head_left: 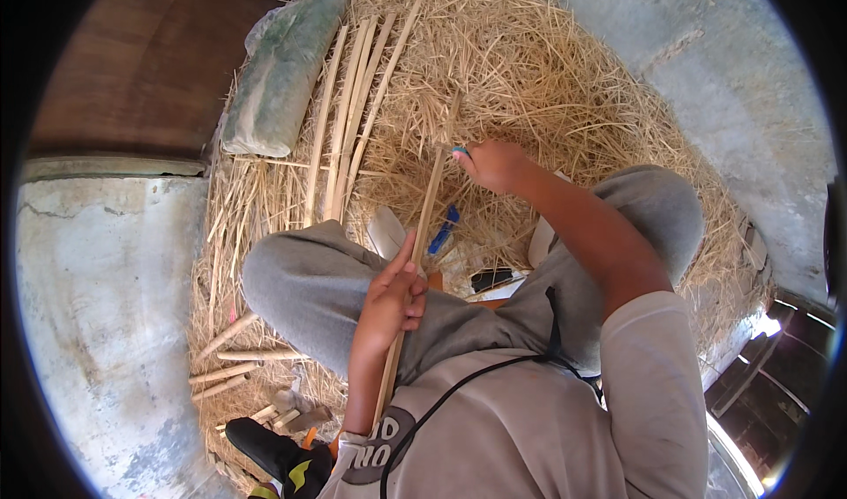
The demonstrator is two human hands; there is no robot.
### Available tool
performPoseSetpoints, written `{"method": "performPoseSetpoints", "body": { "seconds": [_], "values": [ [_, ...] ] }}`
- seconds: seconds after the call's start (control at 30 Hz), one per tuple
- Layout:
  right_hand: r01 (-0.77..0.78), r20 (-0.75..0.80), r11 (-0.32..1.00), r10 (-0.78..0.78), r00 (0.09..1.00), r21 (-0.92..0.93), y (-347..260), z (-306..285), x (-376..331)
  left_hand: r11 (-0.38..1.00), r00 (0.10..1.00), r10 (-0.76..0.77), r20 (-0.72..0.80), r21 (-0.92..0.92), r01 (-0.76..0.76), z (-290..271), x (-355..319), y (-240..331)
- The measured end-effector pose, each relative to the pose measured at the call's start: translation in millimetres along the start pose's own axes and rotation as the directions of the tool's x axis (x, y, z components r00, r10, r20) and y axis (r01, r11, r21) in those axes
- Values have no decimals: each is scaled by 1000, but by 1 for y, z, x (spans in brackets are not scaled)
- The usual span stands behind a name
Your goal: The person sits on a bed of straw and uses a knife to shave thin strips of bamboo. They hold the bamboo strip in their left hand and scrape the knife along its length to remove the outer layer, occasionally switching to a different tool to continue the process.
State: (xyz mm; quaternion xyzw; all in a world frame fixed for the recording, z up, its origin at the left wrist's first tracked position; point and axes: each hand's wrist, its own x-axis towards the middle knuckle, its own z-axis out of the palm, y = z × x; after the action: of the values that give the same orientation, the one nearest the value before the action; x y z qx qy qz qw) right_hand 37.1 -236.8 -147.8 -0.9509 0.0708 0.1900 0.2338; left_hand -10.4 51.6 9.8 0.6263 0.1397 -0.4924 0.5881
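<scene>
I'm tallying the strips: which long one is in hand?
The strip slanting up from the shirt, in the left hand; the other long strips lie on straw beside the green roll.

tan strip (pixel 430 201), grey trousers (pixel 304 283)

a rough workshop: heaped strawlike shavings (pixel 565 84), wooden strips (pixel 349 102), worn walls (pixel 115 278)
</scene>
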Motion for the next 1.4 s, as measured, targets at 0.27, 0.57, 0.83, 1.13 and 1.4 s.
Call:
{"method": "performPoseSetpoints", "body": {
  "seconds": [0.27, 0.57, 0.83, 1.13, 1.4],
  "values": [
    [111, 23, 993, -112, 993, 44, -14, -7, -13, 1000, 1000, 0, 30, -16, 0, -4, 2, -7],
    [242, 11, 969, -242, 970, -50, -31, -15, -21, 998, 1000, -24, 3, -56, 24, -2, -3, 3],
    [48, 67, 996, -43, 997, -69, -9, -20, -7, 1000, 1000, 1, -18, 21, 0, -1, 4, -6],
    [382, 2, 924, -382, 924, 4, -19, -16, -31, 987, 997, 76, 9, 142, -76, -3, 4, -15],
    [43, 89, 992, -32, 996, -120, 7, -17, 1, 751, 923, 383, 27, 572, -328, 3, 3, -24]
  ]
}}
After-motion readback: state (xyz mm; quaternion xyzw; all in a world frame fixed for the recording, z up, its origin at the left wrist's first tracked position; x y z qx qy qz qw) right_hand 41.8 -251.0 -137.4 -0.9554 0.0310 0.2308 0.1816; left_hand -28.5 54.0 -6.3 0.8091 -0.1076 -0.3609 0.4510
